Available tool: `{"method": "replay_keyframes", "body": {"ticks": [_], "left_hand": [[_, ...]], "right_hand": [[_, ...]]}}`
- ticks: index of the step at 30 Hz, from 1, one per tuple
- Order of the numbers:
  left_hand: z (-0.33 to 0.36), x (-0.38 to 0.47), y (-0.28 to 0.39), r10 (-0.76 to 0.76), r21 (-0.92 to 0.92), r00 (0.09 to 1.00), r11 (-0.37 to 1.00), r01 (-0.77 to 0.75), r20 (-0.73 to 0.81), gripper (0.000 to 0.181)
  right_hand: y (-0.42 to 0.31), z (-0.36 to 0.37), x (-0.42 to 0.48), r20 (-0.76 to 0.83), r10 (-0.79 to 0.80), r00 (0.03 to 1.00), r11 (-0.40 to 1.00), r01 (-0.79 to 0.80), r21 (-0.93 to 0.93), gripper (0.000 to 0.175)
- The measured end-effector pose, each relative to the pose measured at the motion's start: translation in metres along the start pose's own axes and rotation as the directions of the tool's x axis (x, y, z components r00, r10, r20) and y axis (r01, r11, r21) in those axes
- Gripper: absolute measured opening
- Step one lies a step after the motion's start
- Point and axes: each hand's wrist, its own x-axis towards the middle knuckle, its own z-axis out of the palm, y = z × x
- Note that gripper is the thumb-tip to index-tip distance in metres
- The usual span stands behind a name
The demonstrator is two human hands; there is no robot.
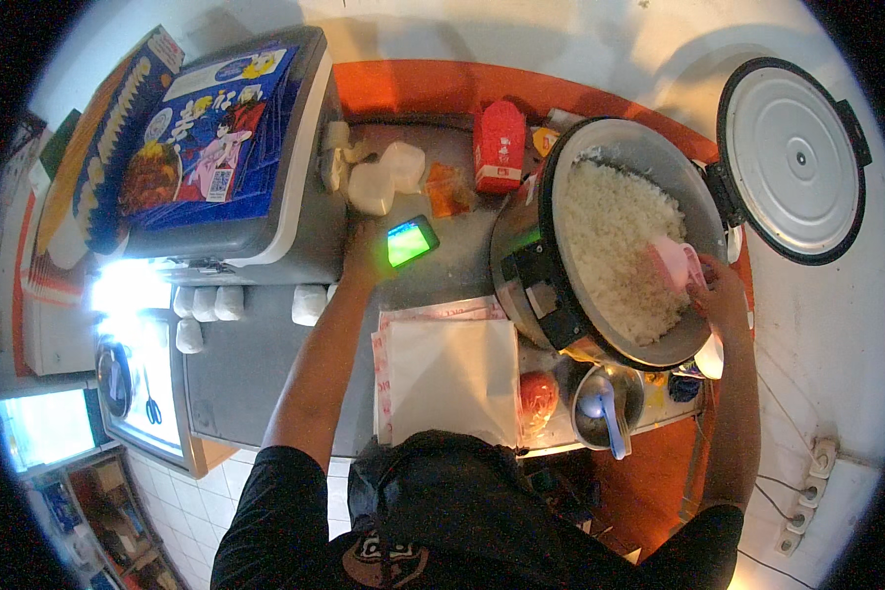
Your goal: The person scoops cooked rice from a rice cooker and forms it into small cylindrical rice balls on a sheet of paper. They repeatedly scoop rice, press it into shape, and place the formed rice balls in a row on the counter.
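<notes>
My right hand (723, 291) grips the handle of a pink plastic rice scoop (675, 264). The scoop's bowl touches cooked white rice (616, 236) inside a large rice cooker (520, 254). The cooker's round metal lid (796, 158) stands open on the right. My left hand (367, 249) is at the left edge of a smartphone (411, 241) with a bright green screen; glare and blur hide whether the fingers grip it. A stack of white wrapping paper (453, 376) lies between my arms, just left of the cooker.
A grey cooler box (302, 236) carries blue printed packaging (214, 140). Behind the phone are white containers (387, 177) and a red carton (499, 144). Several white wrapped bundles (217, 302) sit along the cooler. A metal bowl (586, 424) holds a blue ladle (608, 409) near the table's front edge.
</notes>
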Motion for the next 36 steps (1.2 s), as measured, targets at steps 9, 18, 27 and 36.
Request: {"method": "replay_keyframes", "body": {"ticks": [9,18,27,36], "left_hand": [[-0.013,-0.014,0.01,0.133,-0.196,0.962,0.964,-0.182,-0.24,0.076],[-0.08,-0.063,0.135,-0.199,-0.527,0.851,0.843,-0.105,-0.487,0.047],[-0.038,-0.035,0.053,0.135,0.044,0.923,0.991,-0.128,-0.361,0.061],[-0.02,-0.072,0.06,0.051,0.112,0.957,0.994,-0.019,-0.285,0.041]], "right_hand": [[0.001,0.0,0.02,-0.065,-0.118,0.991,0.963,0.099,-0.252,0.051],[-0.004,0.005,0.051,-0.12,-0.172,0.978,0.881,0.098,-0.462,0.041],[0.012,-0.006,0.033,-0.046,-0.145,0.988,0.965,0.131,-0.226,0.04],[0.055,-0.012,0.017,-0.193,-0.253,0.948,0.966,0.237,-0.103,0.05]]}}
